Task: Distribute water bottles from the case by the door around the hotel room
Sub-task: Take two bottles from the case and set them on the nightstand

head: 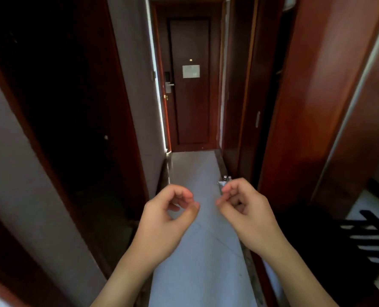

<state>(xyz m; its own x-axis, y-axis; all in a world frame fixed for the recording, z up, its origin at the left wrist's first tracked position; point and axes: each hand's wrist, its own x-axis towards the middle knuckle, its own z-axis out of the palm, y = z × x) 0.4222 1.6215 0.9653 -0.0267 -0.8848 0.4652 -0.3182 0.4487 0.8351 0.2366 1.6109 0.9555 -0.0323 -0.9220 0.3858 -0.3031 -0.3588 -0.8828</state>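
A person looks down a narrow hallway toward a closed dark wooden door point(189, 85) far ahead of both hands. The left hand point(168, 214) and right hand point(246, 207) are raised in front of the body, near each other but apart, fingers loosely curled and relaxed, holding nothing. Just beyond the right hand's fingertips, on the pale floor point(195, 251) against the right-hand wall, sits the case of water bottles point(225, 181); only a few small caps and a bit of wrapping show, the rest hidden behind the hand. A dark doorway point(57, 107) opens to the left of the left hand. The step in hand seems to be the approach to the case: walking forward, crouching beside it, and gripping each bottle around its body rather than the cap should work best.
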